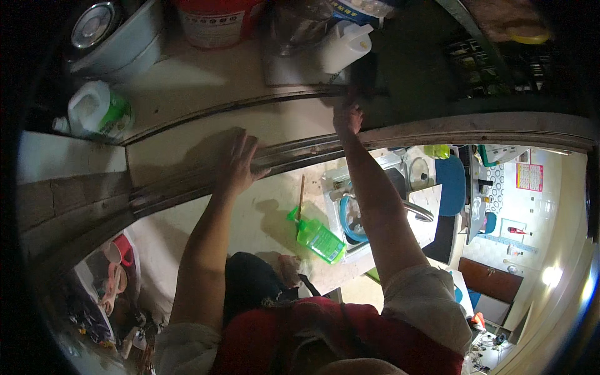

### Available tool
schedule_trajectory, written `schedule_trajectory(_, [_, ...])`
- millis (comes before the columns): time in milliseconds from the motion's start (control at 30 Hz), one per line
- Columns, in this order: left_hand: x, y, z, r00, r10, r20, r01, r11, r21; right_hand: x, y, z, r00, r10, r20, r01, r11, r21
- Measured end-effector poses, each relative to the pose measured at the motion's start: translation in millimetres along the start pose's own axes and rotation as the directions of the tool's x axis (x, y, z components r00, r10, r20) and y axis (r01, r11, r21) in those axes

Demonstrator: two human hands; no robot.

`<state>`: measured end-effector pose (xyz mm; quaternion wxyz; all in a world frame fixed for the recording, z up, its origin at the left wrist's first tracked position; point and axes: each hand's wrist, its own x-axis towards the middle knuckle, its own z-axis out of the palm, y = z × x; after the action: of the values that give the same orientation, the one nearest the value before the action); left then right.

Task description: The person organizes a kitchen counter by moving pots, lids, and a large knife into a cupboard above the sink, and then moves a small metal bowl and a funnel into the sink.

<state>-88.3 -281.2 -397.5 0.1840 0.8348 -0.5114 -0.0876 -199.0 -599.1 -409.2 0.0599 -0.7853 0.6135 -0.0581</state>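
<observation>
My left hand (241, 164) is over the sliding track of a window frame (300, 152), with its fingers apart and nothing in it. Farther right, my right hand (348, 118) reaches past the track, its fingers curled at the edge of a dark pane or screen (408, 101); whether it grips that edge is hard to see. Beyond this hand, a white plastic bottle (344, 49) leans on the outer ledge. Below the track, a green spray bottle (321, 241) lies on the countertop (262, 206), near a thin wooden stick (301, 192).
On the outer ledge are a white-green jug (101, 110), a pale basin (126, 58) and a red bucket (213, 23). A sink holding a blue-rimmed basin (346, 218) lies beneath my right forearm. A faucet (419, 211) and a glass lid (418, 172) are to the right.
</observation>
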Motion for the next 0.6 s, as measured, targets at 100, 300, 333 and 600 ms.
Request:
schedule_trajectory(100, [1.3,1.0,-3.6,1.000,0.001,-0.012,-0.001,1.000,0.000,31.3,19.2,35.3,0.999,0.023,0.044,-0.026,0.997,0.074])
schedule_trajectory(300, [0.3,1.0,-4.8,0.999,0.014,-0.029,-0.013,0.999,0.034,90.9,69.5,92.7,0.908,-0.127,0.399,-0.235,0.635,0.736])
schedule_trajectory(333, [0.6,0.8,-4.3,1.000,-0.001,0.014,0.001,0.999,0.041,97.9,74.4,93.6,0.920,-0.187,0.345,-0.150,0.646,0.749])
schedule_trajectory(600, [3.8,2.6,-4.4,0.999,0.009,0.032,-0.009,1.000,0.001,119.8,23.7,61.9,0.988,-0.152,-0.038,0.147,0.814,0.563])
